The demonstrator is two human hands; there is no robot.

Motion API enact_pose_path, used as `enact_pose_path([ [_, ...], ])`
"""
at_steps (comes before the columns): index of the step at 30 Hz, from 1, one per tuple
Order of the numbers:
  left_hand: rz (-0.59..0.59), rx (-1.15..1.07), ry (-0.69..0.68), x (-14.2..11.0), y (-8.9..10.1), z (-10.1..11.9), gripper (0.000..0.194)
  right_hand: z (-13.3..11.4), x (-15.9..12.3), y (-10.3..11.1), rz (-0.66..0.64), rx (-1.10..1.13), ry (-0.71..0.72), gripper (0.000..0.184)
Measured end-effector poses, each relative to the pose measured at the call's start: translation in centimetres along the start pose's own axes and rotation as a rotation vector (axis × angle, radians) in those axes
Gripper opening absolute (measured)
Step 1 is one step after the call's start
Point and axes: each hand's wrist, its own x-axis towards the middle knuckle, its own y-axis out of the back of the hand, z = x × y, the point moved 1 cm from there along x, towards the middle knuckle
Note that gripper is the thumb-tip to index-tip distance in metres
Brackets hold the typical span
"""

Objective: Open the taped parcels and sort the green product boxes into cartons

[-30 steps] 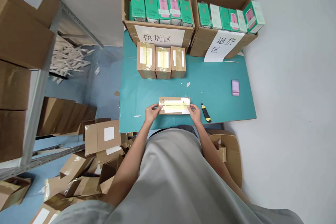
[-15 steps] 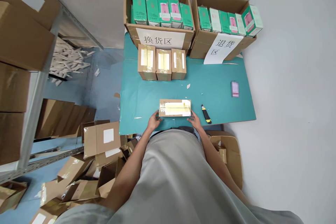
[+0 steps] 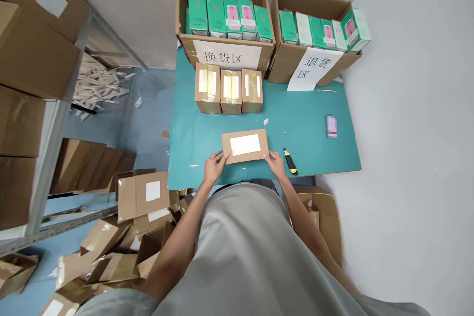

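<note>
While the person in the grey shirt stands at the green table (image 3: 307, 108), a flat-sided cardboard box (image 3: 245, 146) is held between their 2 bare hands near the table's front edge. From where I'm standing, its broad face is turned up, with a white label (image 3: 244, 144) across the middle; I can't tell whether its underside touches the table.

The left hand (image 3: 215, 167) is partly closed, gripping the box's near left corner with the thumb on top. The right hand (image 3: 276, 164) is likewise half curled, pinching the near right corner.

Just beside the right hand lies a black and yellow utility knife (image 3: 291, 162), and farther right there's a small pinkish item (image 3: 332, 126), too blurred to make out. Beyond the box, 3 taped boxes (image 3: 231, 93) stand side by side. Behind them sit 2 large cartons, the left carton (image 3: 188, 49) and the right carton (image 3: 279, 63), both holding green packages and each fronted by a white paper sign.
</note>
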Motion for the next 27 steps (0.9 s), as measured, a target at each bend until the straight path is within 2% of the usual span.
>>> enact_pose_path([
  [4, 0.067, 0.057, 0.084, 0.2, 0.4, 0.8, 0.056, -1.1, 0.0, -0.5, -0.024, -0.069, 0.008, 0.063],
  [8, 0.019, 0.062, 0.191, 0.3, 0.2, 0.1, 0.05, -0.2, -0.5, -1.6, -0.035, -0.123, -0.063, 0.06],
  [11, 0.003, 0.06, 0.198, 0.4, 0.1, -0.4, 0.049, 0.5, -0.8, -2.1, -0.038, -0.128, -0.06, 0.066],
  [14, 0.011, 0.042, 0.188, 0.2, 0.0, -0.9, 0.055, 1.2, -0.8, -2.0, -0.028, -0.105, -0.068, 0.07],
  [19, 0.04, -0.093, 0.247, -1.5, 0.0, -2.6, 0.067, 3.0, -1.7, -1.2, 0.015, 0.04, -0.222, 0.076],
  [23, 0.045, -0.089, 0.26, -3.1, -0.2, -3.5, 0.052, 3.9, -3.3, -1.1, 0.001, 0.026, -0.218, 0.065],
  [27, 0.007, -0.088, 0.251, -3.6, -0.6, -3.4, 0.046, 3.7, -4.0, -1.8, -0.027, 0.004, -0.185, 0.053],
])
